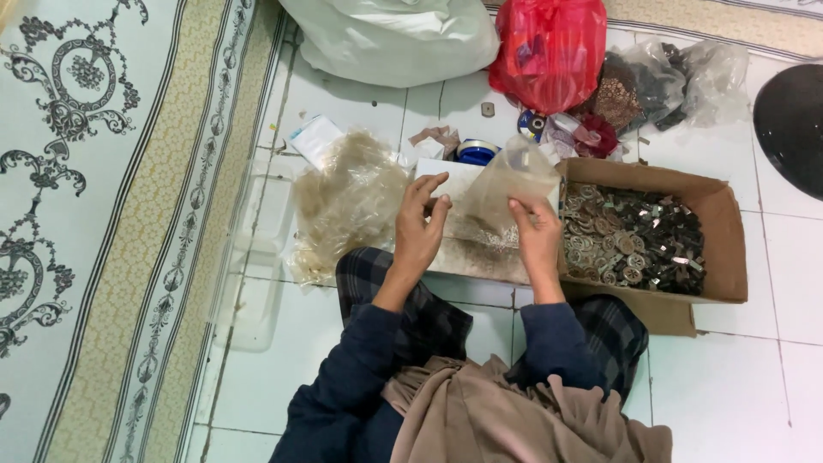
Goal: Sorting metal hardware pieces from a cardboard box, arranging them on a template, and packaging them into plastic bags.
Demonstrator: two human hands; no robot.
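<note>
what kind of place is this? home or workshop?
Likely a home floor used for small piecework, not a workshop. The person sits on white floor tiles beside a patterned carpet, with a cardboard box of small metal pieces at the right and both hands on a clear plastic bag.

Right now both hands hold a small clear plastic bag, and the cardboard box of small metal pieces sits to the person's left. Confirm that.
Not quite. The head view shows the cardboard box on the person's right. Both the left hand and the right hand do hold the small clear plastic bag.
</note>
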